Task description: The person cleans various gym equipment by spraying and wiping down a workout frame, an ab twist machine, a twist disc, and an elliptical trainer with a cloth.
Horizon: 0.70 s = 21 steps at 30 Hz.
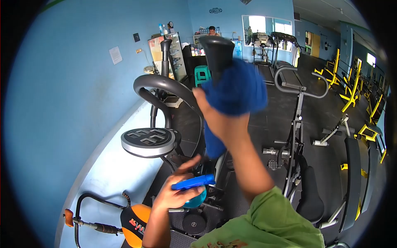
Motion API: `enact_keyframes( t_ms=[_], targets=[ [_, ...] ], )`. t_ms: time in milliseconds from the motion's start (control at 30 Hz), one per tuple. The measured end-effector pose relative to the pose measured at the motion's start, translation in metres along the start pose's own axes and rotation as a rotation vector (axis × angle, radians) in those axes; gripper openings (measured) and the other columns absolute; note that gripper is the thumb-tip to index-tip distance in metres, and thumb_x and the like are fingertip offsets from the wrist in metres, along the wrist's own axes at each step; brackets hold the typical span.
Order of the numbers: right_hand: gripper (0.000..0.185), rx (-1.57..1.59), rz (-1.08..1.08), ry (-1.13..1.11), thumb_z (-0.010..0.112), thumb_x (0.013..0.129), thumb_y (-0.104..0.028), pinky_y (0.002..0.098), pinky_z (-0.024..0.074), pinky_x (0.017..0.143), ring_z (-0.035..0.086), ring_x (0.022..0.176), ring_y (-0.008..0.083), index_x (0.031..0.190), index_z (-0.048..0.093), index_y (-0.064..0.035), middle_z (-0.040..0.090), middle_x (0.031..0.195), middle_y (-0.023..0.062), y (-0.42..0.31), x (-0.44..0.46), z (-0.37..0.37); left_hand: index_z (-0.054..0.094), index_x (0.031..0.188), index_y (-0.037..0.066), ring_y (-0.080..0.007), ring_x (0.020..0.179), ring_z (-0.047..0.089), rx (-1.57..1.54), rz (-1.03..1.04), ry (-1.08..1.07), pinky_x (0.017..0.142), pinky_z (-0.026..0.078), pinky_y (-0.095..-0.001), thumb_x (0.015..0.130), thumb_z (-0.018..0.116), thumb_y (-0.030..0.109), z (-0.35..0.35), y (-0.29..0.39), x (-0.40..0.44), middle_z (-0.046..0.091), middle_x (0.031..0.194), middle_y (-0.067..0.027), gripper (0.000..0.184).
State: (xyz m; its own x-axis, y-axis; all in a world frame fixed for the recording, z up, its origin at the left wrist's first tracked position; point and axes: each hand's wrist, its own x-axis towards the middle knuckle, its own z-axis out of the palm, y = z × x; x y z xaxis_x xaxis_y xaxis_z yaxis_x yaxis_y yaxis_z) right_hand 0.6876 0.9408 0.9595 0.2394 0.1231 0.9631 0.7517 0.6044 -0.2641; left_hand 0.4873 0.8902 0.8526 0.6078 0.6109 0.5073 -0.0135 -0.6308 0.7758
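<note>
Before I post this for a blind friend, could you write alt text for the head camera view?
A person's right hand holds a blurred blue cloth at the upright handle of an exercise machine; the left hand holds a spray bottle with a blue trigger head. Yellow-framed gym equipment stands at picture right.

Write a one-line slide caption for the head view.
The right hand holds a blue cloth at a black exercise-machine handle while the left hand grips a spray bottle.
</note>
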Motion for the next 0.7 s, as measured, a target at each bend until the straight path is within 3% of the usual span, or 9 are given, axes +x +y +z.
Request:
enact_keyframes(
  t_ms=[33,67,100,167,300,433,567,667,700],
  targets=[
    [0.028,-0.021,-0.146,0.128,0.081,0.07,-0.018,0.0393,0.0493,0.072,0.062,0.077,0.0289,0.09,0.065,-0.0048,0.065,0.087,0.0108,-0.012,0.038,-0.002,0.074,0.088,0.001,-0.0346,0.134,0.046,-0.003,0.013,-0.036,0.108,0.036,-0.0472,0.074,0.077,0.009,0.004,0.0,0.005,0.069,0.11,-0.0194,0.016],
    [0.038,-0.031,0.118,-0.084,0.082,0.07,-0.02,0.0382,0.0506,0.073,0.065,0.078,0.0285,0.099,0.063,-0.0039,0.067,0.09,0.0115,-0.016,0.062,-0.005,0.074,0.088,0.002,-0.036,0.132,0.047,0.104,0.053,-0.027,0.108,0.037,-0.0469,0.075,0.076,0.008,0.007,0.01,0.01,0.072,0.096,-0.0152,0.016],
    [0.051,0.044,0.18,-0.026,0.081,0.066,-0.021,0.045,0.0511,0.077,0.063,0.088,0.0387,0.105,0.054,-0.0006,0.064,0.089,0.018,-0.021,0.074,-0.004,0.074,0.088,0.002,-0.036,0.132,0.047,0.111,0.065,-0.018,0.108,0.037,-0.0469,0.075,0.076,0.008,0.005,0.008,0.01,0.072,0.096,-0.0152,0.016],
    [0.067,0.072,0.188,-0.094,0.083,0.063,-0.02,0.0415,0.0508,0.083,0.063,0.093,0.0367,0.117,0.048,0.0006,0.062,0.099,0.019,-0.022,0.075,-0.004,0.074,0.089,0.003,-0.0363,0.131,0.049,0.143,0.057,0.009,0.108,0.038,-0.0471,0.076,0.076,0.009,0.004,0.001,0.008,0.072,0.099,-0.015,0.014],
    [0.065,0.42,-0.367,0.372,0.084,0.064,-0.011,0.0373,0.0484,0.086,0.059,0.098,0.0284,0.121,0.053,-0.0021,0.058,0.11,0.0139,-0.004,0.09,0.015,0.071,0.088,0.002,-0.0373,0.138,0.039,0.017,0.145,-0.109,0.113,0.03,-0.0486,0.077,0.074,0.006,0.008,-0.011,0.008,0.071,0.097,-0.0166,0.012],
    [0.05,-0.381,-0.578,0.149,0.077,0.062,-0.028,0.0458,0.0411,0.092,0.05,0.112,0.0333,0.11,0.067,-0.0174,0.053,0.124,0.0112,-0.025,0.088,0.011,0.068,0.084,0.001,-0.038,0.14,0.037,0.021,0.155,-0.107,0.11,0.032,-0.0469,0.075,0.077,0.004,0.004,-0.013,0.004,0.065,0.114,-0.0242,0.012],
    [0.034,-0.455,-0.602,-0.031,0.07,0.066,-0.026,0.0577,0.0325,0.102,0.044,0.125,0.0369,0.098,0.066,-0.0135,0.048,0.139,0.0109,-0.024,0.064,-0.008,0.068,0.082,0.001,-0.0377,0.139,0.039,-0.037,0.104,-0.068,0.107,0.037,-0.0458,0.076,0.078,0.005,0.004,-0.002,0.003,0.07,0.1,-0.0207,0.012],
    [0.02,-0.395,-0.595,-0.338,0.066,0.069,-0.024,0.0635,0.0215,0.11,0.042,0.13,0.0373,0.085,0.064,-0.0114,0.049,0.141,0.01,-0.014,0.014,-0.03,0.068,0.08,0.004,-0.0338,0.141,0.036,-0.016,0.135,-0.115,0.106,0.038,-0.0423,0.078,0.075,0.008,0.004,-0.009,-0.002,0.051,0.136,-0.0295,0.009],
    [0.02,-0.367,-0.611,-0.426,0.067,0.069,-0.026,0.0636,0.02,0.111,0.044,0.129,0.037,0.083,0.064,-0.0115,0.052,0.137,0.0088,-0.007,-0.004,-0.036,0.068,0.079,0.002,-0.0328,0.139,0.039,0.025,0.081,-0.121,0.105,0.039,-0.0424,0.077,0.076,0.008,0.003,-0.005,-0.002,0.056,0.129,-0.0288,0.011]
  ],
)
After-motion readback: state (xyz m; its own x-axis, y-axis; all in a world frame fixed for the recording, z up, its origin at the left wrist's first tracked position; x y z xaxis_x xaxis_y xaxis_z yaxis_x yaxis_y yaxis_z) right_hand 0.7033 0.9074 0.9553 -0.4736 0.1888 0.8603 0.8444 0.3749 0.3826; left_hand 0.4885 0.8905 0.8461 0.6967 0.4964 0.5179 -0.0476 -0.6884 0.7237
